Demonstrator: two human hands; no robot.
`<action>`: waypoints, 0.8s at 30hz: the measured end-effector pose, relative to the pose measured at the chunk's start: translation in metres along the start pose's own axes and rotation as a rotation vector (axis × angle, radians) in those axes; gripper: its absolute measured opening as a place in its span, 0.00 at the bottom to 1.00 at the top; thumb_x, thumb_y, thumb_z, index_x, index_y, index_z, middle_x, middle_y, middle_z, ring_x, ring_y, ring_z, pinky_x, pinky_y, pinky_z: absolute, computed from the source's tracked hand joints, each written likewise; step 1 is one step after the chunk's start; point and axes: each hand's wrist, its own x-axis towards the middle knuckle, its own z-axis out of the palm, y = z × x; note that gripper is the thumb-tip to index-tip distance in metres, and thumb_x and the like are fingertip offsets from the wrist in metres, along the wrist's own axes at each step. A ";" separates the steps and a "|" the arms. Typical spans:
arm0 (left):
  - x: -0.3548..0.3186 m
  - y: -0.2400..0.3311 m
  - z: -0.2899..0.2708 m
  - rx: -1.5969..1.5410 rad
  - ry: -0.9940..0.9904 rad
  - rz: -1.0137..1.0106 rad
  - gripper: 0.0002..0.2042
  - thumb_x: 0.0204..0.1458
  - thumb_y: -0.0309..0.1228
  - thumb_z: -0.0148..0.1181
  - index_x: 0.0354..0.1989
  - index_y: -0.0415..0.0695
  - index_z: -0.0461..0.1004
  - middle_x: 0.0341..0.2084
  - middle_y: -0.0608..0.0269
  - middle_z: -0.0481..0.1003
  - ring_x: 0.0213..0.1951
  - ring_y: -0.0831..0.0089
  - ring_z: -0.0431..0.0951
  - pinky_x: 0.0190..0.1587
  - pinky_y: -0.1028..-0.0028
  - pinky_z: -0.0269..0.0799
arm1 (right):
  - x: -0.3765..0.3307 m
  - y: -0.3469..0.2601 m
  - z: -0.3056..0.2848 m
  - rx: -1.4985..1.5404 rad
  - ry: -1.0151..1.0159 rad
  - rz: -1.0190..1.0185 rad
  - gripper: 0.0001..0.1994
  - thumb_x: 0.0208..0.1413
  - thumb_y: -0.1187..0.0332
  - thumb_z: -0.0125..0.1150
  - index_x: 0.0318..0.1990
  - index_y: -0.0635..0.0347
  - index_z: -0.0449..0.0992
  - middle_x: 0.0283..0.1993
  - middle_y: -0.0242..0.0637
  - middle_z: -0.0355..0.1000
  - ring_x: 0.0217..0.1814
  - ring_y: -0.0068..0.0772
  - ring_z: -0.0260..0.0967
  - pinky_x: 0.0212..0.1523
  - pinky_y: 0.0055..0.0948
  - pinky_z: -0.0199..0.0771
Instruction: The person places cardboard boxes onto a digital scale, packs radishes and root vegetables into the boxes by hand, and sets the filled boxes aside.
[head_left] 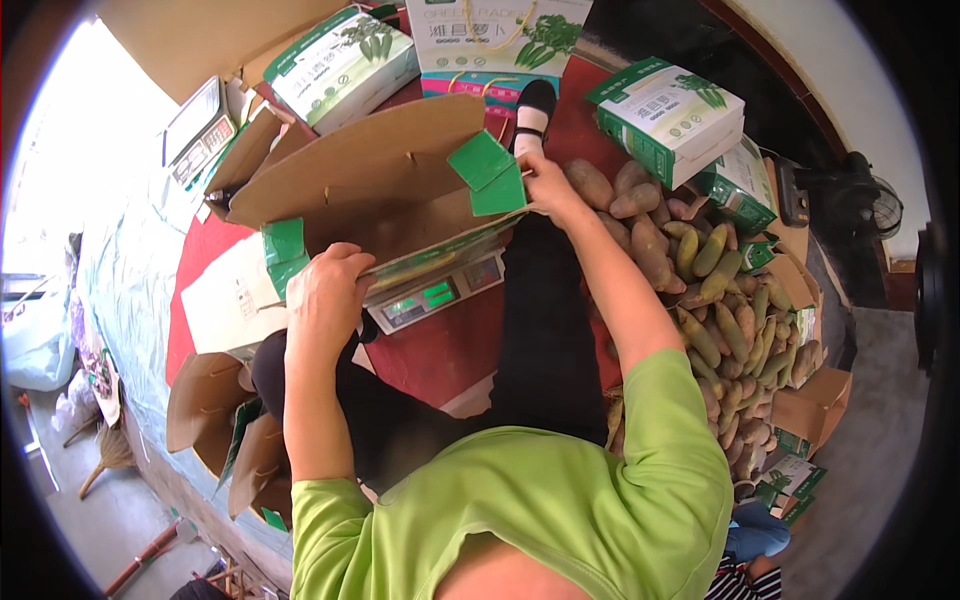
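An open cardboard box [370,165], brown inside with green corner flaps, stands in front of me on a digital scale [460,287] with a lit green display. My left hand [325,295] grips its near left edge, fingers curled over the rim. The near right corner of the box is in my right hand [550,190], beside a green flap [488,172]. The part of its inside that shows is bare brown card; the near wall hides the bottom. Both thumbs are partly hidden.
To the right lies a large heap of green and purplish-brown radishes [720,320]. Printed white-and-green boxes [670,115] stand beyond it. A printed carton [345,70] and another scale [200,130] are at the far left. Open boxes [205,405] stand at near left. A fan [870,205] is at right.
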 end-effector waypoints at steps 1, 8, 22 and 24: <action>0.001 0.004 0.000 0.001 -0.007 -0.009 0.08 0.46 0.27 0.61 0.35 0.41 0.79 0.37 0.56 0.77 0.40 0.56 0.76 0.42 0.64 0.71 | 0.001 -0.007 -0.001 0.071 -0.006 0.016 0.07 0.51 0.79 0.53 0.37 0.60 0.73 0.30 0.31 0.70 0.30 0.22 0.65 0.31 0.24 0.66; 0.008 0.015 0.010 0.202 -0.020 -0.105 0.07 0.52 0.35 0.56 0.34 0.48 0.77 0.30 0.59 0.76 0.34 0.56 0.77 0.37 0.61 0.70 | 0.000 -0.023 -0.017 0.421 -0.103 -0.062 0.11 0.60 0.72 0.52 0.49 0.61 0.71 0.44 0.33 0.73 0.43 0.24 0.71 0.42 0.24 0.72; 0.013 0.021 0.014 0.201 -0.035 -0.124 0.07 0.54 0.35 0.55 0.37 0.50 0.77 0.32 0.56 0.77 0.36 0.53 0.76 0.36 0.60 0.69 | -0.181 0.209 -0.082 -0.364 0.312 0.077 0.08 0.51 0.73 0.57 0.39 0.60 0.77 0.37 0.42 0.76 0.39 0.36 0.74 0.39 0.33 0.73; 0.011 0.017 0.015 0.188 -0.009 -0.135 0.07 0.54 0.33 0.55 0.37 0.46 0.76 0.31 0.53 0.77 0.35 0.51 0.76 0.36 0.61 0.69 | -0.239 0.246 -0.069 -0.444 0.185 0.346 0.09 0.49 0.71 0.59 0.39 0.60 0.78 0.37 0.43 0.76 0.39 0.37 0.75 0.40 0.33 0.73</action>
